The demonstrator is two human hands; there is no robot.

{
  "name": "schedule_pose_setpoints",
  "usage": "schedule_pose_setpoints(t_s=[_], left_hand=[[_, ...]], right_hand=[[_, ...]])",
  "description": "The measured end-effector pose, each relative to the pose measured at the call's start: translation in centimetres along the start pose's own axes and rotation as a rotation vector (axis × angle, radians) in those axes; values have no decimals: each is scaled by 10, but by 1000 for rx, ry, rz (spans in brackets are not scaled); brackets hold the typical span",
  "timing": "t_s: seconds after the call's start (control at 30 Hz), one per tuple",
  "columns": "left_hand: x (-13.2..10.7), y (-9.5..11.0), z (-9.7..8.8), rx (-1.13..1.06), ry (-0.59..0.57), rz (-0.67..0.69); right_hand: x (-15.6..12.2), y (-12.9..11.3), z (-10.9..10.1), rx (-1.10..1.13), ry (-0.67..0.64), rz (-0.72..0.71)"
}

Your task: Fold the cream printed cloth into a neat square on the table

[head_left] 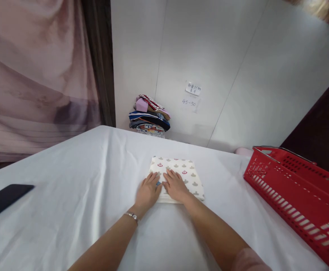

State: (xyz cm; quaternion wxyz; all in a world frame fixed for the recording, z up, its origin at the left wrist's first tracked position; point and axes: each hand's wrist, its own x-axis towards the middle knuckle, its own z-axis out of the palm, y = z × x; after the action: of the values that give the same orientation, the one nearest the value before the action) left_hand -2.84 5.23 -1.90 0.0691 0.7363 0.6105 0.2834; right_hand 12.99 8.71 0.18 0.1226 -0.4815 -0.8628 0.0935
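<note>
A folded white cloth printed with grey, red and blue motifs lies flat in the middle of the white-covered table. My left hand rests at the cloth's left near side, palm down with its fingers stretched forward. On top of the cloth, my right hand lies flat with fingers apart, close beside the left one. Neither hand grips the fabric. Part of the cloth's left edge is hidden under my left hand.
To the right stands a red plastic basket with a metal handle. A dark flat object lies at the left. Behind the table's far edge, folded fabrics are stacked against the white wall, which bears handwritten paper notes. A pink curtain hangs left.
</note>
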Motion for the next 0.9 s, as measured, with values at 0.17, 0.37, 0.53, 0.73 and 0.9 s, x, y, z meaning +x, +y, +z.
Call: schedule_pose_setpoints(t_s=[0.17, 0.37, 0.53, 0.73, 0.9], left_hand=[[-1, -1, 1, 46, 53, 44], [-2, 0, 0, 49, 2, 11], [0, 4, -4, 67, -45, -2], [5, 17, -11, 105, 41, 6], [3, 10, -4, 83, -79, 6]], right_hand=[[6, 15, -8, 248, -2, 127], [-7, 52, -24, -39, 42, 280], [-13, 60, -19, -169, -62, 327], [-12, 60, -16, -183, -47, 312], [-11, 58, -18, -157, -32, 323]])
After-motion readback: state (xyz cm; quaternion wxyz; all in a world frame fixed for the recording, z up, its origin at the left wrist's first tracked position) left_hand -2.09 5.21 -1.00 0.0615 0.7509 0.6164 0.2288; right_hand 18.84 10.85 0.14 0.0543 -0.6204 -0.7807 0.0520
